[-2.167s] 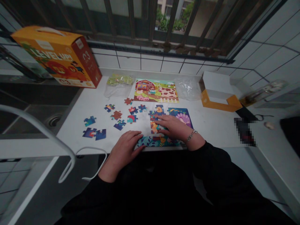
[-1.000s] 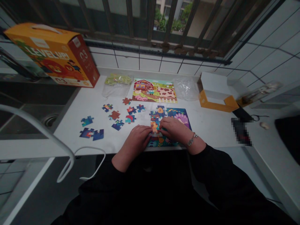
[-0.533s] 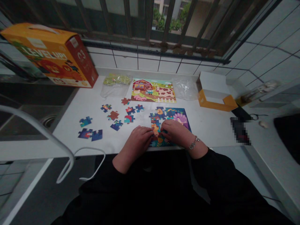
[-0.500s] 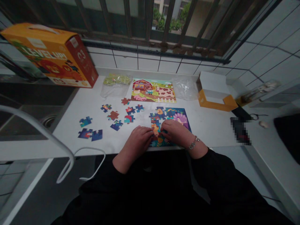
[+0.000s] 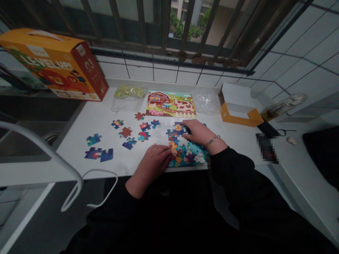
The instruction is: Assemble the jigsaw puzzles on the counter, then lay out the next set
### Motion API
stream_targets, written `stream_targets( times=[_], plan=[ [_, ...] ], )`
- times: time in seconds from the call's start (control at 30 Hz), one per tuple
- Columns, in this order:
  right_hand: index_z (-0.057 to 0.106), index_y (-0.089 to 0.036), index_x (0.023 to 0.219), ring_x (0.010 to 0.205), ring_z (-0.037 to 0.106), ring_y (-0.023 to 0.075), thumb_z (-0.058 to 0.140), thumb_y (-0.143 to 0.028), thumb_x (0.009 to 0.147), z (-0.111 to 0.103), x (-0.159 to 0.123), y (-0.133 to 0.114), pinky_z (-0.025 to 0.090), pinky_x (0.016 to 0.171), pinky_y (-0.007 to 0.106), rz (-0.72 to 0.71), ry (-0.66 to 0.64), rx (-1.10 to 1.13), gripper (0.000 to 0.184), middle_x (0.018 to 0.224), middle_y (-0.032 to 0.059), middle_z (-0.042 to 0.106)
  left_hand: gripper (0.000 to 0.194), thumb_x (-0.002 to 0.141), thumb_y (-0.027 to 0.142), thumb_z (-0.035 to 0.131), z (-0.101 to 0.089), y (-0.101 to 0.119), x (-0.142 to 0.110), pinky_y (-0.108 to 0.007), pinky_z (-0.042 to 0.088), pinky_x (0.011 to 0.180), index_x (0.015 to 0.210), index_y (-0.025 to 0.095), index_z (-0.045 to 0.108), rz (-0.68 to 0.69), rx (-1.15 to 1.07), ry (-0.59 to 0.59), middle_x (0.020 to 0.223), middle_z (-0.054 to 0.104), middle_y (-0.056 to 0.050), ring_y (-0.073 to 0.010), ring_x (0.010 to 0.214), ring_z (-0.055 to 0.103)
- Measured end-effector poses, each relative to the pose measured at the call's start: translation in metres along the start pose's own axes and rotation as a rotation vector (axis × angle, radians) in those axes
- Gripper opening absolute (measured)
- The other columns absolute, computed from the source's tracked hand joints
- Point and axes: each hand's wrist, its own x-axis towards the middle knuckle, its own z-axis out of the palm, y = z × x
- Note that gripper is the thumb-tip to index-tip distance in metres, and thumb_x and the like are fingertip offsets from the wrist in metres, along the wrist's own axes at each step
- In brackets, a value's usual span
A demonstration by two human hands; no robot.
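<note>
Head view: left hand (image 5: 153, 164) at 9 o'clock of the partly built jigsaw puzzle (image 5: 188, 157), fingers curled against its left edge, any pinch hidden. Right hand (image 5: 197, 131) at 12 o'clock, fingers flat, nothing clamped, near dark blue pieces (image 5: 172, 133). Hands apart. Light, flat pressure seemed suited to seated pieces. Loose jigsaw pieces (image 5: 125, 132) at 9 o'clock; farm picture board (image 5: 171, 104) at 12 o'clock.

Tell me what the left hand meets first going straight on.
The left hand meets the colourful cardboard jigsaw section with an orange animal, just ahead of it; it may already touch, depth unclear.
</note>
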Motion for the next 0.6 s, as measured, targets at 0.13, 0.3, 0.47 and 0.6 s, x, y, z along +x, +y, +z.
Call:
stream_targets(
  times=[0.13, 0.3, 0.47, 0.6],
  plan=[
    [0.064, -0.019, 0.15, 0.133, 0.067, 0.0356, 0.09, -0.032, 0.087, 0.0, 0.017, 0.011, 0.053, 0.116, 0.054, -0.023, -0.087, 0.015, 0.069, 0.147, 0.017, 0.071, 0.023, 0.107, 0.022, 0.061, -0.001, 0.001, 0.0, -0.055, 0.056, 0.104, 0.124, 0.022, 0.075, -0.013, -0.003, 0.003, 0.13, 0.077, -0.011, -0.0297, 0.115, 0.072],
    [0.065, -0.018, 0.148, 0.132, 0.067, 0.0343, 0.094, -0.031, 0.082, -0.004, 0.024, 0.015, 0.053, 0.115, 0.052, -0.079, -0.121, 0.039, 0.074, 0.145, 0.0176, 0.07, 0.022, 0.107, 0.022, 0.061, -0.001, 0.0, -0.001, -0.053, 0.056, 0.103, 0.124, 0.022, 0.074, -0.004, 0.002, 0.004, 0.13, 0.077, -0.01, -0.0293, 0.114, 0.071],
    [0.067, -0.021, 0.143, 0.127, 0.066, 0.0332, 0.094, -0.029, 0.079, -0.006, 0.024, 0.015, 0.053, 0.113, 0.051, -0.096, -0.114, 0.111, 0.071, 0.136, 0.0146, 0.07, 0.022, 0.108, 0.023, 0.059, 0.0, 0.0, -0.002, -0.054, 0.055, 0.105, 0.124, 0.022, 0.074, -0.012, 0.011, -0.006, 0.13, 0.077, -0.01, -0.0294, 0.115, 0.071],
    [0.065, -0.023, 0.145, 0.127, 0.065, 0.0337, 0.094, -0.029, 0.076, -0.009, 0.021, 0.012, 0.055, 0.113, 0.051, -0.08, -0.072, 0.153, 0.074, 0.137, 0.0136, 0.064, 0.022, 0.108, 0.024, 0.06, 0.002, 0.0, -0.003, -0.056, 0.052, 0.111, 0.124, 0.024, 0.075, -0.031, 0.017, -0.016, 0.134, 0.076, -0.01, -0.0294, 0.118, 0.072]
  ],
)
